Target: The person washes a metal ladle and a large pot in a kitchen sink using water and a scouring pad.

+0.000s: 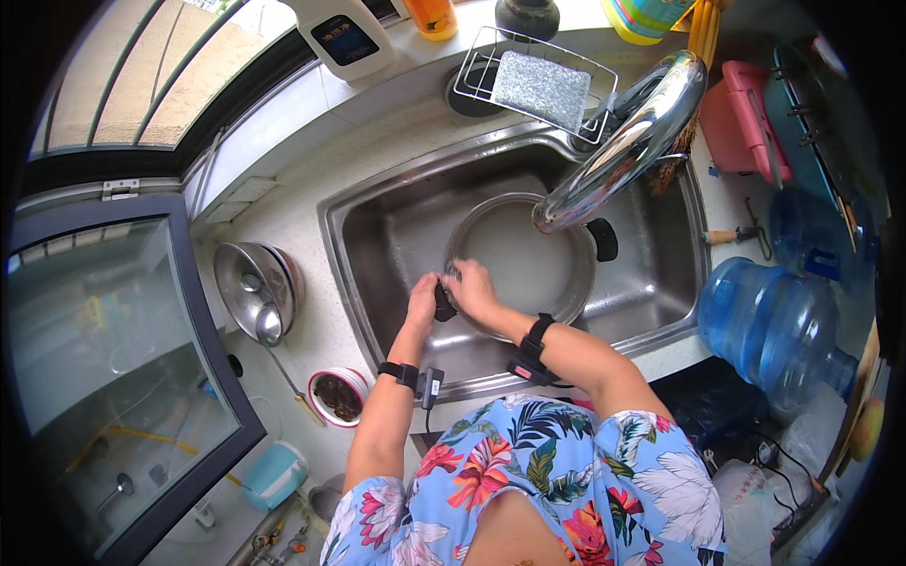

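A round metal pot [527, 262] of cloudy water sits in the stainless steel sink [386, 233]. It has a black handle [604, 240] on its right and a matching left handle [444, 304]. My left hand [422, 297] is closed at that left handle, its fingertips partly hidden from me. Over the pot's left rim, my right hand [476, 286] has its fingers bent around a small grey thing, apparently a scrubber [452, 272], pressed beside the same handle. The chrome faucet [623, 141] arches above the pot's far right side.
A wire rack [488, 60] holds a silvery sponge [541, 88] behind the sink. Left are a metal colander [244, 297], a ladle [270, 327] and a red-rimmed bowl [362, 382] with dark contents. A blue water jug [771, 325] lies right. An open window sash [205, 311] juts in at left.
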Demonstrator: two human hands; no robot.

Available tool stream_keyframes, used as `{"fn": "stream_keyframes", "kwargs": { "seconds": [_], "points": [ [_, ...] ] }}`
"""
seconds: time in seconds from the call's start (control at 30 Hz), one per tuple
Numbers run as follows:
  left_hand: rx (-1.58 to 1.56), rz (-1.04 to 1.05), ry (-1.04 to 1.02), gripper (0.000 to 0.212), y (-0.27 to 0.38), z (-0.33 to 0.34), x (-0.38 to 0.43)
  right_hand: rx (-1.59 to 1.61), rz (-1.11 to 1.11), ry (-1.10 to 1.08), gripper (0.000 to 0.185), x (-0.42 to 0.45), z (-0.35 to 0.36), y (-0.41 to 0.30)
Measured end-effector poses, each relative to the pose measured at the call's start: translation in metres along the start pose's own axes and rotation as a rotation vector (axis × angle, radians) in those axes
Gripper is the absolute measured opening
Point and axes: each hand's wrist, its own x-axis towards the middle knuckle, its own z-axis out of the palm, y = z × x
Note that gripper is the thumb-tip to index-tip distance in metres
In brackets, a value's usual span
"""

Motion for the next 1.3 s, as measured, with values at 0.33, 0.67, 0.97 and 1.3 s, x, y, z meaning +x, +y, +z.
{"fn": "stream_keyframes", "kwargs": {
  "seconds": [0.33,0.67,0.97,1.3],
  "points": [
    [0.018,-0.074,-0.014,0.027,0.005,0.003,-0.003,-0.359,-0.048,-0.666,0.037,-0.001,-0.077,0.079],
    [0.04,-0.046,-0.044,0.027,0.001,0.0,-0.001,-1.114,0.03,-0.945,0.028,-0.007,-0.055,0.118],
    [0.022,-0.018,-0.003,0.025,0.0,0.003,0.0,0.011,0.075,-0.296,0.037,0.007,-0.006,0.019],
    [0.024,-0.04,0.011,0.026,0.004,0.006,-0.001,-0.594,-0.122,-0.859,0.028,-0.039,-0.054,0.038]
  ]
}}
